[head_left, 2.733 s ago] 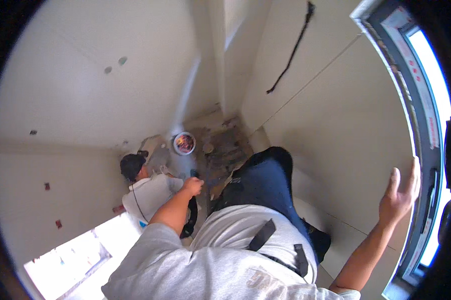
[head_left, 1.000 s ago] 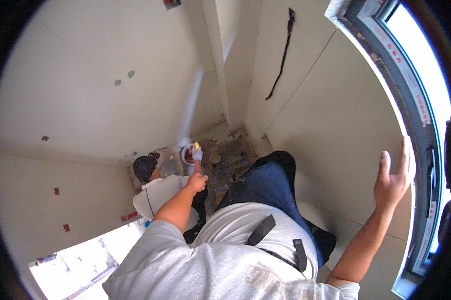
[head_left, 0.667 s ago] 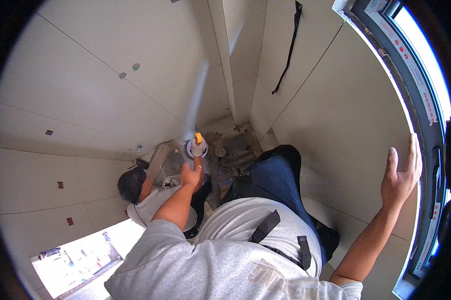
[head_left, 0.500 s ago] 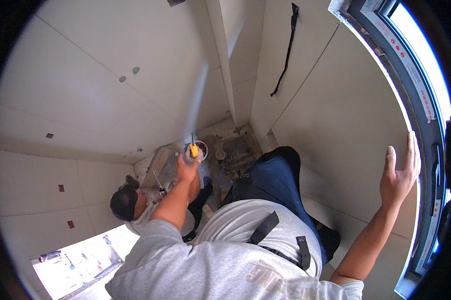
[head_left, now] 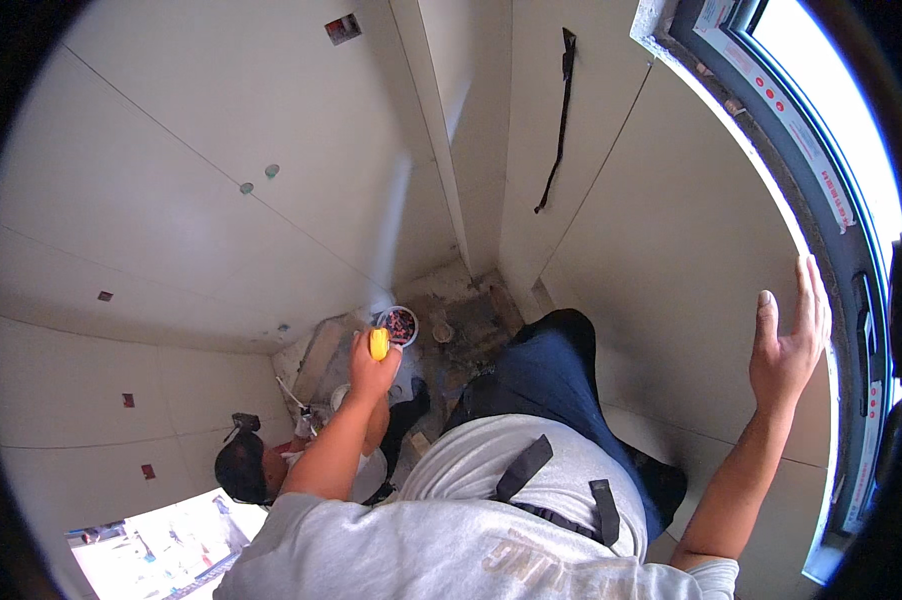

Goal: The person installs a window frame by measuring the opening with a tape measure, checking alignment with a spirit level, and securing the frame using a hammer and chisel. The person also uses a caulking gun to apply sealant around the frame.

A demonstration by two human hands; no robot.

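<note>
My left hand [head_left: 373, 370] is closed around a small yellow tool [head_left: 379, 344] with a rounded body; its exact kind does not show. Just beyond it stands a round white bucket [head_left: 414, 331], filled with small red and dark pieces [head_left: 400, 324]. My right hand [head_left: 791, 345] is raised, fingers stretched and thumb apart, lying against the tiled wall edge beside the window frame [head_left: 864, 340]. Nothing shows in it.
A co-worker in a dark cap [head_left: 239, 465] crouches close by my left arm. Large pale tiles [head_left: 171, 230] cover the walls, with small cut-outs. A black strap-like strip [head_left: 561, 120] hangs on the right wall. Rubble and boards [head_left: 471, 315] lie on the floor in the corner.
The yellow tool has tilted, and the thin dark shaft seen at its tip earlier no longer shows. More of the bucket is visible. My right hand stays against the edge. The view has shifted slightly.
</note>
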